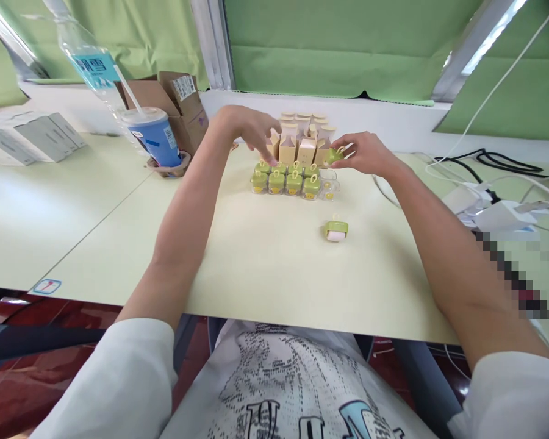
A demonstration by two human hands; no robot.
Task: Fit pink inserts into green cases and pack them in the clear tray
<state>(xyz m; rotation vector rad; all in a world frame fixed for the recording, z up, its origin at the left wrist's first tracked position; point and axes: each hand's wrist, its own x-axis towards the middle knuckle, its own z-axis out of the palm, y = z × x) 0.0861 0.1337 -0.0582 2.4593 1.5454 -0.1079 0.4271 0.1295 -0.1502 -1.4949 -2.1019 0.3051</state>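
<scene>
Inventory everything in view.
lidded jars: eight, green, middle
open jars: two, clear, row end
cartons: several, beige, behind jars
held lid: one, green, by cartons
loose lid: one, green, nearer
bottle: one, clear, left
cup: one, blue, left
cardboard box: one, brown, behind cup
boxes: several, white, far left
cables: several, black and white, right
blinds: several, green, back
table: two panels, pale, central
shirt: one, white, bottom
left hand: one, near jars
right hand: one, holding lid

Lids (294,181) look smooth plastic — the large box (193,129), matt cardboard.
</scene>
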